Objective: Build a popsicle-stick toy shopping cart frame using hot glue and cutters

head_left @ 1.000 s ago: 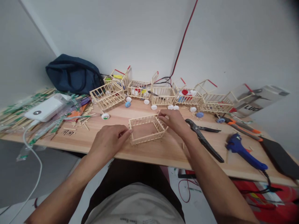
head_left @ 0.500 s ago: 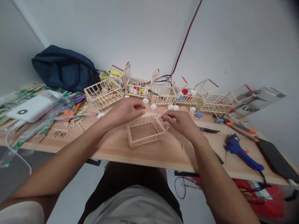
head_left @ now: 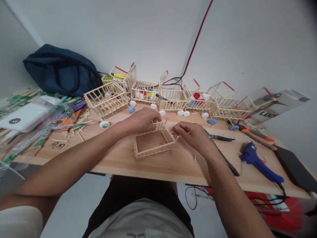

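You sit at a long wooden surface (head_left: 160, 163) that runs against a white wall, your forearms reaching in from below. A dark blue bag (head_left: 59, 71) slumps in the far left corner. Along the wall stands a row of stick-built carts (head_left: 173, 99), several with red handles and some with coloured caps inside. One more cart (head_left: 106, 99) sits tilted at the left end of the row.

At the middle of the surface, just in front of you, lies an open stick frame (head_left: 152, 151), flat on the wood with its rails upright. Your left hand (head_left: 141, 120) lies across its far side, fingers bent down onto the far rail and closed on it. Your right hand (head_left: 192, 134) sits at the frame's right corner with its fingertips drawn together. Whether they grip the corner or only touch it cannot be told.

To your right lie a blue glue gun (head_left: 257, 160) near the front edge and black cutters (head_left: 221, 138) just beyond your right wrist. A white bottle cap (head_left: 104, 124) rests to the left of your left hand, well apart from the frame.
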Demonstrator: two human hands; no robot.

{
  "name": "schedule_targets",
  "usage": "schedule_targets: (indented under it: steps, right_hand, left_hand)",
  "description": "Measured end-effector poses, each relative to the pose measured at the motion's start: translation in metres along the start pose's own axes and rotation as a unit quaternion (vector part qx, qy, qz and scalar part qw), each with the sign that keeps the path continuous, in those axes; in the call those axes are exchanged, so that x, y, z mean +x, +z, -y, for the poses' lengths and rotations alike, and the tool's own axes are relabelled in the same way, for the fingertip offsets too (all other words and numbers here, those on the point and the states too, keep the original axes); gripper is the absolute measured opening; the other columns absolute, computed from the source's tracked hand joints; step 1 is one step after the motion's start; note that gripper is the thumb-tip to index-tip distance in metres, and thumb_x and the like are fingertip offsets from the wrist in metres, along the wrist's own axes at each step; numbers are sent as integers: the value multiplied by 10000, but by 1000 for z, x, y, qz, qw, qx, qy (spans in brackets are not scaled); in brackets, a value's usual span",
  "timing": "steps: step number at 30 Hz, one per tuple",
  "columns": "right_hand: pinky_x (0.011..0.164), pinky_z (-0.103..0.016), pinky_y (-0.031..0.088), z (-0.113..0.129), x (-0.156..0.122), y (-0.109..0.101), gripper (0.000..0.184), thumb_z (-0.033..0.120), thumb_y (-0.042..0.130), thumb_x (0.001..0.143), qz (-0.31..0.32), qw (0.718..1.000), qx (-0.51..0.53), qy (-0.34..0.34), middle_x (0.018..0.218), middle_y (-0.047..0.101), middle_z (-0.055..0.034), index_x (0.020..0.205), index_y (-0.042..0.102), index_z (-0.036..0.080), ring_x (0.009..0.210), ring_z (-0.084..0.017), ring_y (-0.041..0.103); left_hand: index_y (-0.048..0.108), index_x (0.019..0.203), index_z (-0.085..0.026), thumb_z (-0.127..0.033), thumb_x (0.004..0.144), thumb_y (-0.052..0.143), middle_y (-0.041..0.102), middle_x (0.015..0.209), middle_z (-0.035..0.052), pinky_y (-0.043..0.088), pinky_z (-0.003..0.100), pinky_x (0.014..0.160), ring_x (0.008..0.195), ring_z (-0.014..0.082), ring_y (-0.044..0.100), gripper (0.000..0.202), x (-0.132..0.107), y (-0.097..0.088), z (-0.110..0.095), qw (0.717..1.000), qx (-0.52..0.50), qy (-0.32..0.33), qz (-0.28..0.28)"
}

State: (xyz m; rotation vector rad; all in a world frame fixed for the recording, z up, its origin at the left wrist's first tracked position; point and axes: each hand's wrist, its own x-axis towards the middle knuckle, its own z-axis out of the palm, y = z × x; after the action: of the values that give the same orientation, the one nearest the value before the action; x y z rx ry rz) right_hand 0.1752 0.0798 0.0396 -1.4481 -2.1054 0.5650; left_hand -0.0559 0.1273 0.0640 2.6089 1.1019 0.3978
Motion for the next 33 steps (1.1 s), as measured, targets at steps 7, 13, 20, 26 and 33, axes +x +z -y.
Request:
schedule_targets:
  steps: [7, 13, 20, 26, 33]
  right_hand:
    - [670, -281, 450, -9, -6, 1, 179, 288, 530, 877, -46, 998, 34, 16, 770, 735, -25, 849, 686, 204, 706, -165, 656]
    - [664, -270, 457, -9, -9, 2, 166, 245, 601, 817, -70, 997, 26, 4, 773, 727, -10, 965, 671, 215, 680, -152, 642]
    - [708, -263, 445, -12, -6, 7, 129, 178, 608, 802, -85, 996, 16, -22, 810, 715, -10, 911, 665, 217, 736, -152, 638]
    - [694, -256, 399, -12, -6, 7, 75, 188, 574, 839, -82, 994, -26, -72, 790, 675, -21, 796, 635, 201, 732, -152, 588]
    - [676, -260, 385, -11, -12, 10, 98, 210, 556, 854, -97, 992, -4, -75, 756, 650, -15, 774, 613, 207, 706, -152, 569]
  left_hand:
    - [747, 855, -187, -55, 726, 530, 738, 819, 37, 392, 252, 689, 745, 160, 625, 285, 16, -4, -6, 999, 8, 51, 4]
    - [742, 914, -209, -93, 768, 551, 745, 845, 10, 414, 228, 718, 771, 142, 649, 267, 29, -8, -6, 996, -29, 73, 30]
    - [702, 952, -199, -142, 775, 595, 734, 864, 12, 424, 213, 705, 772, 134, 651, 215, 40, -13, -5, 990, -78, 91, 75]
    - [684, 902, -188, -194, 776, 609, 728, 879, 30, 445, 212, 732, 815, 138, 662, 146, 54, -19, -5, 973, -127, 121, 147]
    - [699, 846, -200, -129, 758, 599, 720, 840, 0, 424, 209, 729, 786, 126, 643, 151, 71, -19, -3, 971, -82, 156, 164]
